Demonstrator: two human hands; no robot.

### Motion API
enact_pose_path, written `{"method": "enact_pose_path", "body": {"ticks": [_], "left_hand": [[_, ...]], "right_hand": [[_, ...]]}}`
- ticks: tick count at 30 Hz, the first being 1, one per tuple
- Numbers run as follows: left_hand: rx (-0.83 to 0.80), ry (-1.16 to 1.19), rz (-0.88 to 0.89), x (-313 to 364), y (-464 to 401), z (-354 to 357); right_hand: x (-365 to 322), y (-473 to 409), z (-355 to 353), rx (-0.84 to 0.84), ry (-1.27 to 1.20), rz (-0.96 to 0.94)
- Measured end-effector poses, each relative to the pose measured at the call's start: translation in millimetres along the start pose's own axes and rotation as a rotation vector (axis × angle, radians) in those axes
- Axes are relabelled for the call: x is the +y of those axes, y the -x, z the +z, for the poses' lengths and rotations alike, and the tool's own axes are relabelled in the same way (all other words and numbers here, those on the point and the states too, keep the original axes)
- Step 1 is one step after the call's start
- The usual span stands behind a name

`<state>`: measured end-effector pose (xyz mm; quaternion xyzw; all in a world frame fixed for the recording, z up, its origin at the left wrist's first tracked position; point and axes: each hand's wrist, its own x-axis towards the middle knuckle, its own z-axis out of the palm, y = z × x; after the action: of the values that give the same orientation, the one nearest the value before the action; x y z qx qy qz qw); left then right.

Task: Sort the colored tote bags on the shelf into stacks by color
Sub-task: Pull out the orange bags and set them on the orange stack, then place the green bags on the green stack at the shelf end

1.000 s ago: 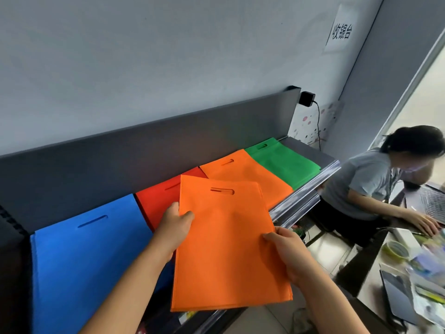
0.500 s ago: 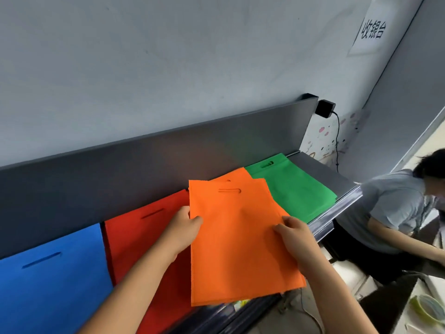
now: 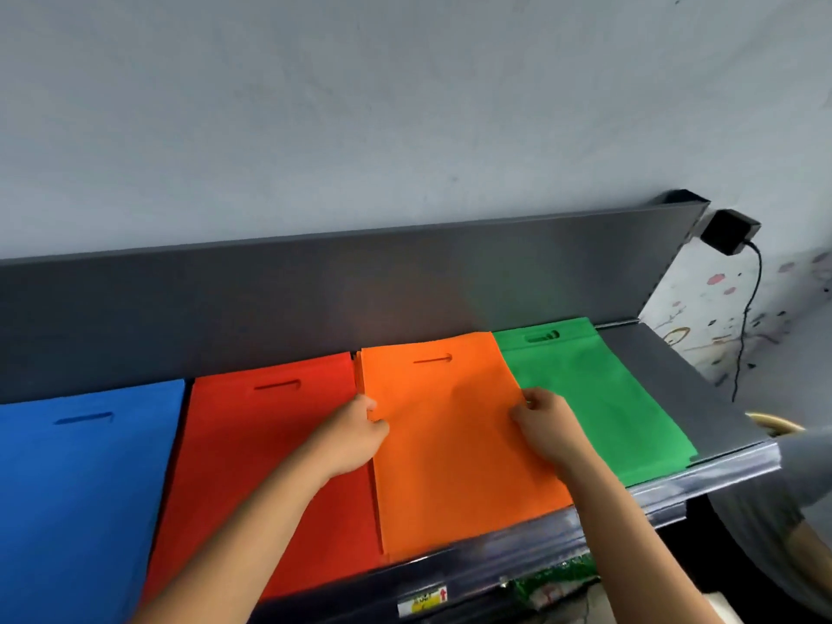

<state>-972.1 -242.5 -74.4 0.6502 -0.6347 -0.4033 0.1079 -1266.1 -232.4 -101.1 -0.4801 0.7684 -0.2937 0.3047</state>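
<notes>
Four flat bag piles lie side by side on the dark shelf: blue, red, orange and green. The top orange bag lies on the orange pile, its handle slot toward the back panel. My left hand pinches its left edge, over the seam with the red pile. My right hand pinches its right edge, next to the green pile.
A dark grey back panel rises behind the bags. The shelf's clear front lip runs along the near edge. A black adapter with a cable hangs on the wall at right. A seated person's grey sleeve shows at far right.
Both hands carried the orange bag to the right and back and laid it onto the orange pile. The camera turned left, so the seated person is mostly out of frame.
</notes>
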Motion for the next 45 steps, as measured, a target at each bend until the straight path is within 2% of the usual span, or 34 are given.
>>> {"method": "enact_pose_path", "body": {"ticks": [6,10,12,14,19,22,27,33,38,45], "left_hand": [[0.020,0.001,-0.011,2,0,10],[0.113,0.079,0.034,5,7,9],[0.172,0.116,0.054,-1,16,2],[0.251,0.142,0.056,-13,27,-10],[0.490,0.187,-0.061,-84,78,-57],[0.621,0.237,-0.162,-142,133,-87],[0.825,0.316,-0.329,-228,233,-125],[0.970,0.453,-0.418,-320,344,-158],[1.058,0.462,-0.462,-390,416,-184],[1.070,0.395,-0.500,-469,495,-242]], "right_hand": [[11,-16,19,0.007,0.103,-0.048],[11,-14,22,0.068,0.231,-0.034],[3,-8,24,0.159,0.275,-0.086],[-14,0,29,0.182,0.242,-0.176],[-87,34,93,-0.092,-0.035,-0.338],[-129,73,158,-0.331,-0.074,-0.439],[-186,161,245,-0.571,-0.089,-0.570],[-240,275,332,-0.772,-0.074,-0.601],[-283,367,391,-0.869,-0.099,-0.597],[-333,471,456,-0.996,-0.150,-0.600]]}}
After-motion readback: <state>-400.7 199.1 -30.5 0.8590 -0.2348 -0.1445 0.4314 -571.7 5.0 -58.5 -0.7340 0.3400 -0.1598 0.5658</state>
